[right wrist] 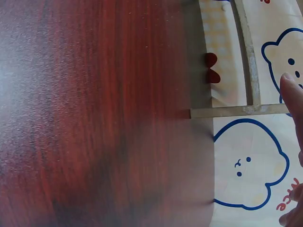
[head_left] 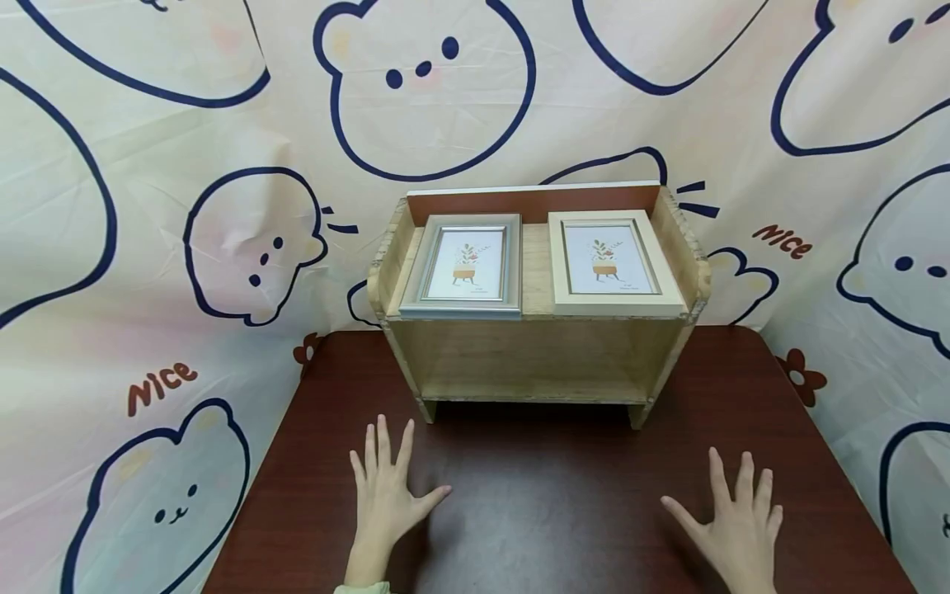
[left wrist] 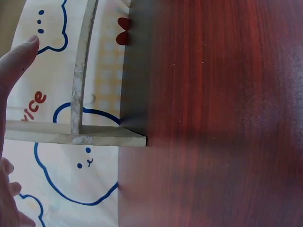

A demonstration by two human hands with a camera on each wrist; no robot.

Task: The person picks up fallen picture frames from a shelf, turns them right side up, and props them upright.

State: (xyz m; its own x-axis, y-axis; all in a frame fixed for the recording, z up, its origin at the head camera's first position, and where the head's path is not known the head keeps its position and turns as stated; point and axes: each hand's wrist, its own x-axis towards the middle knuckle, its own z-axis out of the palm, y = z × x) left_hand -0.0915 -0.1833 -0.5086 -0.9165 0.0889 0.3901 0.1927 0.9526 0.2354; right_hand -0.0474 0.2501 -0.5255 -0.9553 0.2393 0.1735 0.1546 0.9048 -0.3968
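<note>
1. A silver-grey rectangular picture frame (head_left: 512, 264) is on the left part of the upper tier of a pale wooden two-tier shelf (head_left: 530, 359), its lower edge along the shelf's front edge.
2. A cream rectangular picture frame (head_left: 562, 276) is on the right part of the same tier, apart from the silver-grey one, with a gap between them. Whether either frame lies flat or leans back is hard to tell.
3. Each holds a white print (head_left: 466, 262) of a leafy plant in an orange-tan pot on legs.
4. The shelf stands upright near the far edge of a dark red-brown wood-grain table (head_left: 549, 511), with raised side panels and a reddish-brown strip (head_left: 534, 203) behind the frames.
5. The left hand (head_left: 387, 499) is released, fingers straight and spread, in front of the shelf's left leg; a pale green cuff (head_left: 362, 588) shows at its wrist.
6. The right hand (head_left: 742, 528) is likewise released and spread, farther from the shelf, toward the table's right side. Whether either hand touches the tabletop cannot be told.
7. Around the table hangs a cream fabric backdrop (head_left: 260, 140) printed with navy-outlined bears, brown flowers and "NICE".
</note>
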